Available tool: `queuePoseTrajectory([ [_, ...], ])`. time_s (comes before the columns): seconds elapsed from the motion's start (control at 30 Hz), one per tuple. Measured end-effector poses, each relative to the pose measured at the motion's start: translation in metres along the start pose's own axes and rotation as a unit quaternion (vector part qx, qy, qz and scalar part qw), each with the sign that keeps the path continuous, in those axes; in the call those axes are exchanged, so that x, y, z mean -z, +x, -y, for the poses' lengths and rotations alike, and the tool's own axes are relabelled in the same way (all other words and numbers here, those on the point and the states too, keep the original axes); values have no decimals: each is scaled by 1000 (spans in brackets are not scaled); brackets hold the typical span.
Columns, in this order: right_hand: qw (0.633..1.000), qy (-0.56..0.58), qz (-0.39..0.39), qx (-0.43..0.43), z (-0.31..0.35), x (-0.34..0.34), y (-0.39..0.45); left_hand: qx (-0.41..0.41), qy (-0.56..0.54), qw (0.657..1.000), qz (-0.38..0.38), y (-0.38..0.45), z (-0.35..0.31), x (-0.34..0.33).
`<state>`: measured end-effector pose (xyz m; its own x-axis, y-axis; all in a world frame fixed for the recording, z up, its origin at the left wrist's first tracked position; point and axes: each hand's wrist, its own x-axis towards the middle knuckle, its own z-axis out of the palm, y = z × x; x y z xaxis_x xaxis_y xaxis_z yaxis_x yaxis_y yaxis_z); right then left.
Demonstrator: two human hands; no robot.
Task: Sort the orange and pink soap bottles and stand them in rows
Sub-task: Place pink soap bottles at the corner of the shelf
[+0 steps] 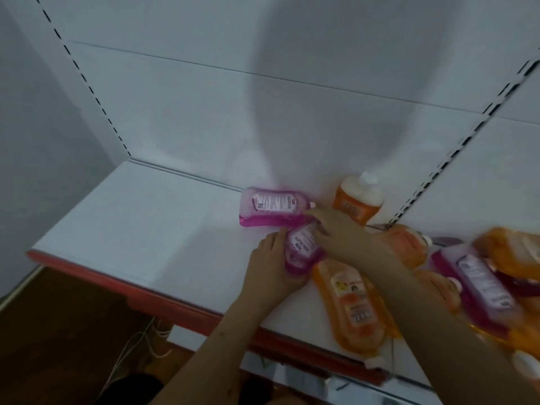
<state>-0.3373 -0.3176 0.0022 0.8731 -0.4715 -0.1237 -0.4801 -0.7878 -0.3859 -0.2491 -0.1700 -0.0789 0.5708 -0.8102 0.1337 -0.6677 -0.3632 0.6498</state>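
A pink translucent plastic soap bottle is being held near the middle of the white shelf, lying tilted. It is being gripped at its base by the left hand, fingers curled under it, and at its neck by the right hand; blur is hiding the exact finger placement, so the right grip is probably a pinch. A second pink bottle is lying flat just behind, by the back panel. One orange plastic bottle with a white cap is standing upright beside it. More orange and pink bottles are lying heaped at right. The bottle is judged liquid-filled, moderately heavy, smooth and slippery; the waist is being recommended for grasping.
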Motion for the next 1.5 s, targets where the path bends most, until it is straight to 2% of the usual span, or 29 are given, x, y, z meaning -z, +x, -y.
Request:
queuePoseTrajectory([
  [0.17,1000,10,8,1,-12,0,1,12,-123,992,12,10,2,0],
  [0.3,998,49,-27,15,-16,-1,3,37,-194,980,-1,4,10,17],
  [0.47,981,180,-24,-74,3,-10,13,21,-201,979,9,-18,23,61],
  [0.57,970,231,-30,-71,29,-15,22,45,-184,982,15,-34,31,92],
  [0.7,966,256,1,-12,84,-17,42,79,-119,990,8,-51,58,127],
  [0.8,956,291,21,28,128,-30,71,125,-79,988,-40,-58,86,151],
  [0.93,944,329,5,27,185,-63,128,182,-74,975,-104,-51,131,191],
  [1.23,952,296,-59,47,292,-104,230,156,10,978,-136,13,238,263],
  [1.5,966,251,-52,19,293,-120,244,58,58,992,-91,31,271,266],
])
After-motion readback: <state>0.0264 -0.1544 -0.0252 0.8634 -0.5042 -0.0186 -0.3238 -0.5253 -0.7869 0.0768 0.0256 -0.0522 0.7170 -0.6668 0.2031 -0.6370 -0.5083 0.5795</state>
